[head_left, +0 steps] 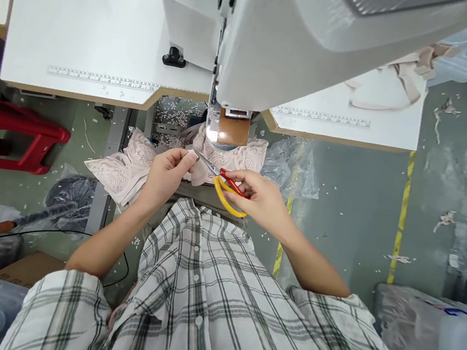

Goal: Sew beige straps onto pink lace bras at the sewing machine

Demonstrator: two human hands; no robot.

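Note:
My left hand (pixel 168 171) pinches the edge of a pale pink fabric piece just below the sewing machine head (pixel 233 128). Scissors (pixel 230 196) with one red and one yellow handle are in my right hand (pixel 259 196), and their blades point left, close to my left fingertips. Pale pink lace cups (pixel 119 170) hang to the left of my left hand. More pink lace (pixel 249 155) lies under the machine head, partly hidden by it.
A white table (pixel 92 33) with a ruler strip surrounds the machine. Red stool (pixel 8 135) at left, clear plastic bag (pixel 299 170) right of the lace, beige straps (pixel 407 78) at upper right, plastic bins (pixel 416 328) at lower right.

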